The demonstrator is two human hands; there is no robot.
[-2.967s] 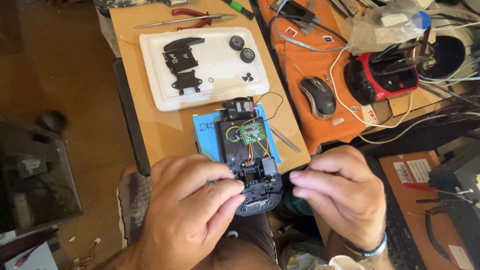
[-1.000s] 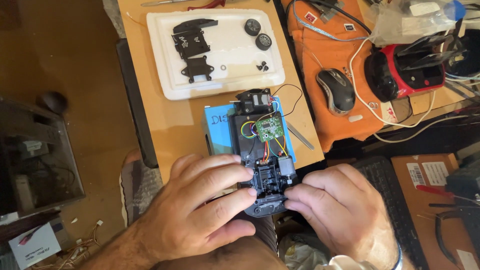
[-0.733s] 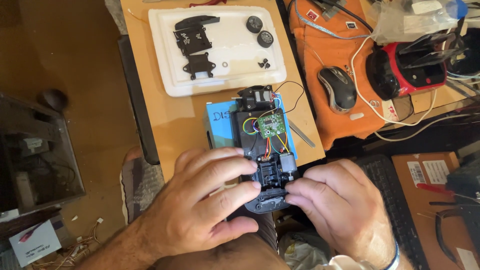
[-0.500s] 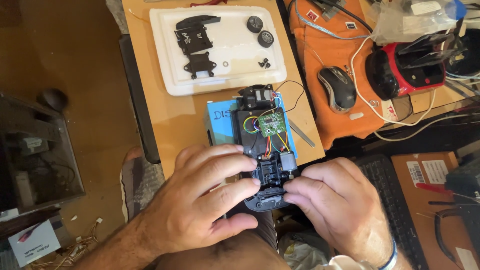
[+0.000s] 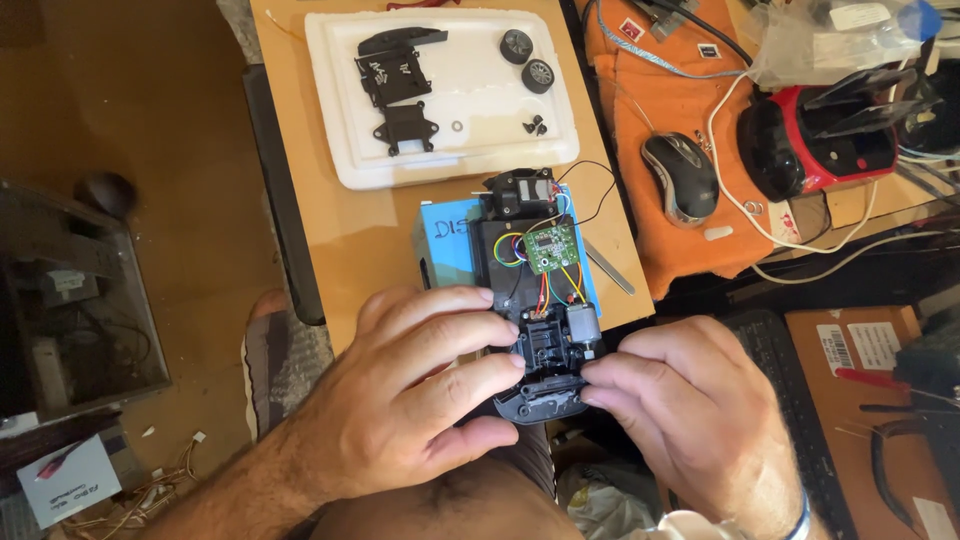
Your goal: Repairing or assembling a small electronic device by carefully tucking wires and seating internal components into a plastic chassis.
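A black toy car chassis (image 5: 535,290) with its body off lies on a blue box (image 5: 448,238) at the near edge of a small wooden table (image 5: 380,225). A green circuit board (image 5: 551,247) with coloured wires and a small silver motor (image 5: 583,324) show inside it. My left hand (image 5: 415,385) grips the chassis's near left side, fingers laid across it. My right hand (image 5: 672,400) pinches the near right end, by the motor.
A white foam tray (image 5: 470,140) behind the chassis holds black plastic parts, two small wheels (image 5: 527,60) and screws. A metal strip (image 5: 608,267) lies right of the chassis. On orange cloth to the right sit a computer mouse (image 5: 679,176) and a red car shell (image 5: 815,140). A keyboard (image 5: 775,390) lies lower right.
The view has shifted, so the table sits lower in frame. Both hands have closed in from the chassis's near end onto its sides; the chassis stays on the blue box.
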